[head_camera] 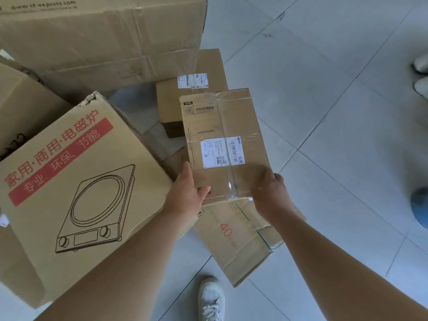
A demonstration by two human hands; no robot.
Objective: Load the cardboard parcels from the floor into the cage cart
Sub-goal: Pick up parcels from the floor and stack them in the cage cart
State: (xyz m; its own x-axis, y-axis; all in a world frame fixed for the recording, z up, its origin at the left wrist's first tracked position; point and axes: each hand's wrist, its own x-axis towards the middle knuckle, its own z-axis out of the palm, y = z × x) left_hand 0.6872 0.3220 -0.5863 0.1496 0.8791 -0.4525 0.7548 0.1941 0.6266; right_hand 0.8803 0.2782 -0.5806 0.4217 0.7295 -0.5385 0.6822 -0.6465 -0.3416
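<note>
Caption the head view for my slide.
The left hand and right hand grip the near end of a taped parcel over a flat box on the tiled floor.

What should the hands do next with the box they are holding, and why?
Probably lift the taped parcel a little higher and turn to find the cage cart, which does not show in this view. The left hand and right hand hold its near end, one on each side, above the box marked 40.
</note>
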